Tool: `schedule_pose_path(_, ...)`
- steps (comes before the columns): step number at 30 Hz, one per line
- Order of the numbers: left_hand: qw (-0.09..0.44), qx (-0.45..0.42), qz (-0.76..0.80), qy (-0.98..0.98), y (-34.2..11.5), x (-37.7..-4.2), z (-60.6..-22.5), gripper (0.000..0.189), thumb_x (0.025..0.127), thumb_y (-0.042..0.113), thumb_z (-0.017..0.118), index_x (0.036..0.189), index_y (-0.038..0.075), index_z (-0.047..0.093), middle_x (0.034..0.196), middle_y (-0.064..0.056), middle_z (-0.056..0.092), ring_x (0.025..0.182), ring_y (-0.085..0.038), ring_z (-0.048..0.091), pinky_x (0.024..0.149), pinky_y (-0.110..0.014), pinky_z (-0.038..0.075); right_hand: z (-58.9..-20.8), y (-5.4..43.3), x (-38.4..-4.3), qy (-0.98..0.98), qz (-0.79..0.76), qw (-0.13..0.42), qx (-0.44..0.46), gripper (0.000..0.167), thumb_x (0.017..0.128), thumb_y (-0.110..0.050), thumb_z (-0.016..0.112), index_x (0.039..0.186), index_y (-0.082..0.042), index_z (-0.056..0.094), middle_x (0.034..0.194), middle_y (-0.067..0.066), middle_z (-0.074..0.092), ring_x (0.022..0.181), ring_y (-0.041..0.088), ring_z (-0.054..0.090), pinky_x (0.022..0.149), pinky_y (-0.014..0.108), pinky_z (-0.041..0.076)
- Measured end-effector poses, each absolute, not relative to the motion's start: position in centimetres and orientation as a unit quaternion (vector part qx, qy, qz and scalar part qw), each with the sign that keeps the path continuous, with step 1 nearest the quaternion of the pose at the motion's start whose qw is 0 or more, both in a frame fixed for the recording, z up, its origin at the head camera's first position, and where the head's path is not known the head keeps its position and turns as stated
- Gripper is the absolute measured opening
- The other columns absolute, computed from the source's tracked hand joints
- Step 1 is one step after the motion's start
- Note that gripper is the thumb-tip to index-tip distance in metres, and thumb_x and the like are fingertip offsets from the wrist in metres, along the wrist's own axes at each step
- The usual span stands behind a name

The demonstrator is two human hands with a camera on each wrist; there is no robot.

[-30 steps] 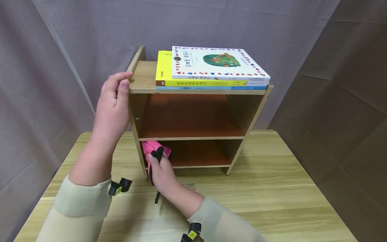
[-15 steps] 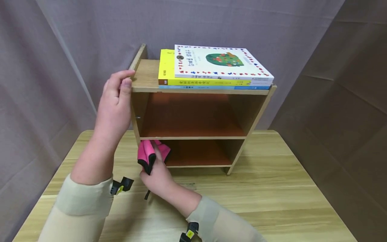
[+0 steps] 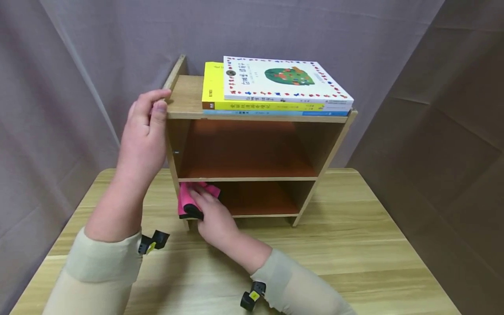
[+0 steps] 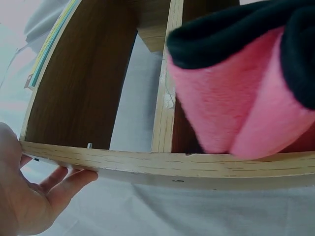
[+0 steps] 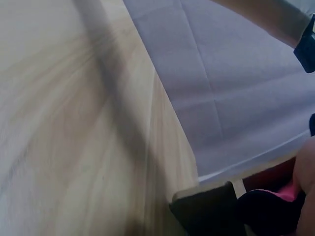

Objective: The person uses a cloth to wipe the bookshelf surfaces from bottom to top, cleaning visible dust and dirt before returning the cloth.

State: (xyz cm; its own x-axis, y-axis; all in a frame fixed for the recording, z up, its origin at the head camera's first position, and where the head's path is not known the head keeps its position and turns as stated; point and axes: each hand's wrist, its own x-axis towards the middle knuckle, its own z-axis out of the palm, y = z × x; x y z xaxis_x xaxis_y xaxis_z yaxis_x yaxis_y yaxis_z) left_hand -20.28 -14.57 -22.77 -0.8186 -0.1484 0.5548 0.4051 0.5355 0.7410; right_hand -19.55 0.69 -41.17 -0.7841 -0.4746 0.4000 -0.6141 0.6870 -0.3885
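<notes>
A small wooden shelf unit (image 3: 252, 179) stands on the table. My left hand (image 3: 143, 135) holds its upper left corner; in the left wrist view the left hand's fingers (image 4: 74, 184) lie against the outside of the side panel. My right hand (image 3: 218, 221) holds a pink cloth with black edging (image 3: 186, 199) at the left end of the lower compartment. Its fingers reach over the cloth into the compartment, and their tips are partly hidden. The cloth (image 4: 221, 98) touches the side panel in the left wrist view. At the right wrist view's edge, little of the right hand shows.
Several books lie stacked on the unit's top, a white book (image 3: 291, 81) over a yellow book (image 3: 212, 87) and a blue one beneath. The wooden table (image 3: 354, 258) extends around the unit. Grey fabric (image 3: 315, 26) hangs behind and at the sides.
The right hand has shifted the cloth about at the left end of the lower compartment. Its fingers now lie over the cloth, and the dangling black strip is out of sight. The left hand keeps its place.
</notes>
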Motion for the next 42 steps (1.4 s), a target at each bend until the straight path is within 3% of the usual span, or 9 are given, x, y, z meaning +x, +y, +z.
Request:
schedule_pose_path(8, 0.292, -0.078, -0.474, -0.827, -14.7, -20.4, -22.8, 0.043, 0.105, 0.046, 0.039, 0.141, 0.027, 0.052, 0.140, -0.004, 0.048, 0.128, -0.021, 0.043, 0.107, -0.045, 0.036, -40.7, 1.3, -19.9, -0.927, 0.168, 0.113, 0.314, 0.077, 0.077, 0.004, 0.067, 0.149, -0.018, 0.047, 0.151, 0.001, 0.046, 0.128, 0.023, 0.053, 0.105, 0.030, 0.045)
schedule_pose_path(19, 0.288, -0.080, -0.474, -0.828, -14.8, -20.3, -22.9, 0.043, 0.105, 0.045, 0.039, 0.141, 0.026, 0.052, 0.141, -0.005, 0.047, 0.127, -0.022, 0.044, 0.107, -0.046, 0.036, -40.3, 2.0, -20.5, -0.920, 0.031, 0.145, 0.364, 0.065, 0.079, -0.006, 0.073, 0.139, -0.024, 0.060, 0.143, 0.001, 0.054, 0.122, 0.024, 0.058, 0.096, 0.029, 0.051)
schedule_pose_path(24, 0.292, -0.084, -0.474, -0.826, -14.7, -20.5, -22.9, 0.041, 0.105, 0.043, 0.040, 0.140, 0.025, 0.052, 0.140, -0.005, 0.048, 0.126, -0.022, 0.044, 0.106, -0.045, 0.036, -40.2, 2.2, -20.6, -0.910, -0.022, 0.150, 0.385, 0.057, 0.081, -0.009, 0.074, 0.134, -0.027, 0.064, 0.142, 0.000, 0.054, 0.126, 0.025, 0.055, 0.094, 0.028, 0.052)
schedule_pose_path(29, 0.294, -0.086, -0.474, -0.825, -14.7, -20.6, -22.9, 0.041, 0.105, 0.043, 0.041, 0.140, 0.025, 0.053, 0.139, -0.005, 0.049, 0.125, -0.021, 0.044, 0.105, -0.044, 0.036, -40.4, 2.2, -20.6, -0.901, -0.074, 0.135, 0.407, 0.050, 0.083, -0.016, 0.074, 0.131, -0.028, 0.066, 0.140, -0.002, 0.055, 0.136, 0.026, 0.044, 0.106, 0.031, 0.044)
schedule_pose_path(34, 0.292, -0.086, -0.476, -0.825, -14.7, -20.5, -22.8, 0.041, 0.105, 0.044, 0.041, 0.140, 0.025, 0.053, 0.138, -0.005, 0.050, 0.125, -0.021, 0.045, 0.105, -0.044, 0.036, -40.5, 2.3, -20.7, -0.898, -0.084, 0.130, 0.411, 0.051, 0.081, -0.020, 0.074, 0.131, -0.029, 0.066, 0.139, -0.002, 0.055, 0.134, 0.028, 0.044, 0.108, 0.034, 0.041)
schedule_pose_path(37, 0.291, -0.085, -0.478, -0.824, -14.7, -20.4, -22.8, 0.041, 0.105, 0.044, 0.040, 0.140, 0.025, 0.053, 0.138, -0.006, 0.049, 0.124, -0.022, 0.045, 0.105, -0.045, 0.036, -40.6, 2.6, -20.7, -0.899, -0.083, 0.121, 0.413, 0.051, 0.083, -0.028, 0.072, 0.133, -0.028, 0.064, 0.140, -0.002, 0.053, 0.135, 0.028, 0.043, 0.110, 0.036, 0.040)
schedule_pose_path(42, 0.287, -0.083, -0.483, -0.823, -14.6, -20.3, -22.7, 0.041, 0.106, 0.042, 0.040, 0.140, 0.025, 0.052, 0.139, -0.006, 0.048, 0.124, -0.023, 0.045, 0.105, -0.045, 0.036, -40.7, 3.1, -20.6, -0.900, -0.079, 0.108, 0.414, 0.057, 0.087, -0.053, 0.066, 0.137, -0.027, 0.061, 0.145, -0.001, 0.050, 0.138, 0.029, 0.039, 0.107, 0.037, 0.043)
